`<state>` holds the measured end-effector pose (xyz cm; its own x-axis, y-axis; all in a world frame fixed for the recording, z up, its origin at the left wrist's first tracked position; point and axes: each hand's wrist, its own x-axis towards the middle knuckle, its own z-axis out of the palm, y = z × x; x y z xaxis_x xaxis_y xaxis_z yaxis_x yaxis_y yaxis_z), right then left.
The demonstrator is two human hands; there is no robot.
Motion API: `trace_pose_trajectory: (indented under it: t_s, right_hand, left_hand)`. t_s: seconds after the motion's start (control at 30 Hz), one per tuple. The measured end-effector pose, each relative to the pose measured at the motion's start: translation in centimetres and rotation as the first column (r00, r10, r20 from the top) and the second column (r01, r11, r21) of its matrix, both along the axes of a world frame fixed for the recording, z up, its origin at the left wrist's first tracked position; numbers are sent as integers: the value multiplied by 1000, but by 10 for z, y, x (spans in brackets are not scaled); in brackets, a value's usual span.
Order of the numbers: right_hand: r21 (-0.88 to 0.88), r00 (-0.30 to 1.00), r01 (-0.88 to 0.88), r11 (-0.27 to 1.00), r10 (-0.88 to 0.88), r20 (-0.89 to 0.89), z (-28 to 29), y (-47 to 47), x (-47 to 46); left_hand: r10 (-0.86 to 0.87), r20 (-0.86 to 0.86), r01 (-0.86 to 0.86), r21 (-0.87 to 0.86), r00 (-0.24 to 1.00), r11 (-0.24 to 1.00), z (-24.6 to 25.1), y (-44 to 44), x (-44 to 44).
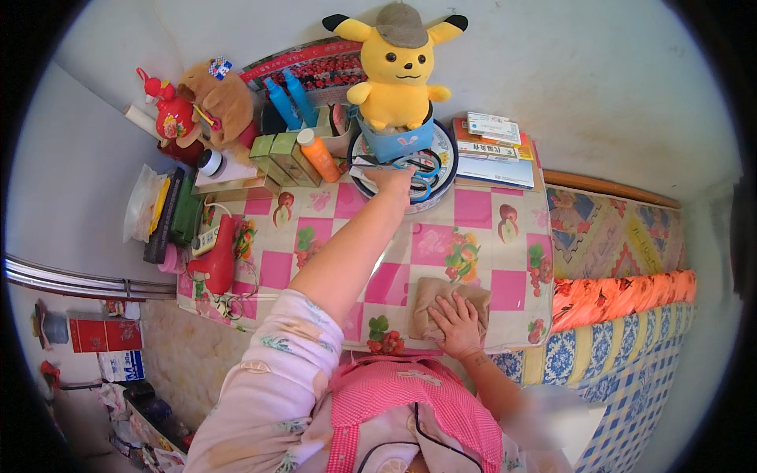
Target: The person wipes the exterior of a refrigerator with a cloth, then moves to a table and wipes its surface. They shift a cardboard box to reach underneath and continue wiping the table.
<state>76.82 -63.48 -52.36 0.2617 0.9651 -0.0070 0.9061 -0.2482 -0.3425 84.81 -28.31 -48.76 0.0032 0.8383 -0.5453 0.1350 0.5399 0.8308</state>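
My left hand [391, 181] reaches to a round patterned tin [446, 151] and lies over blue-handled scissors [423, 188] on its lid. The scissors' handles show to the right of the hand, blades to the left; the fingers' hold is partly hidden. On the same lid, a yellow plush toy with a brown cap [395, 77] sits in a blue container [399, 143]. Nearer to me, my right hand [455, 322] rests flat, fingers spread, on a folded brown cloth [427, 295] on the checked tablecloth [384, 284].
Boxes and booklets [494, 171] lie right of the tin. To its left stand an orange bottle [319, 156], green boxes [287, 158], blue bottles [284, 103] and a brown plush toy [222, 103]. A red hair dryer [220, 260] and its cord lie at the table's left. Bedding [621, 301] is beyond the right edge.
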Motion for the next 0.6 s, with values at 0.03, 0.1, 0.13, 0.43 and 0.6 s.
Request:
trace_pose_trajectory:
  t_s: [0.03,0.1,0.13,0.43,0.6]
  right_hand:
    - [-17,1000,-2,1000,2,10,0,0,1]
    - [7,998,14,1000,-13,-63,1,0,2]
    - [23,997,11,1000,-9,-72,1,1,2]
    - [41,999,17,999,-16,-44,-2,0,2]
    - [35,999,5,999,-4,-50,-1,0,2]
  left_hand:
    - [22,-45,-23,-16,999,1000,1,2,11]
    - [10,-107,-27,-158,994,987,6,9,25]
    - [37,-76,-45,-109,996,993,-3,17,29]
    - [-166,183,177,-47,969,983,22,16,19]
    - [-495,110,501,-33,862,865,26,17,-17]
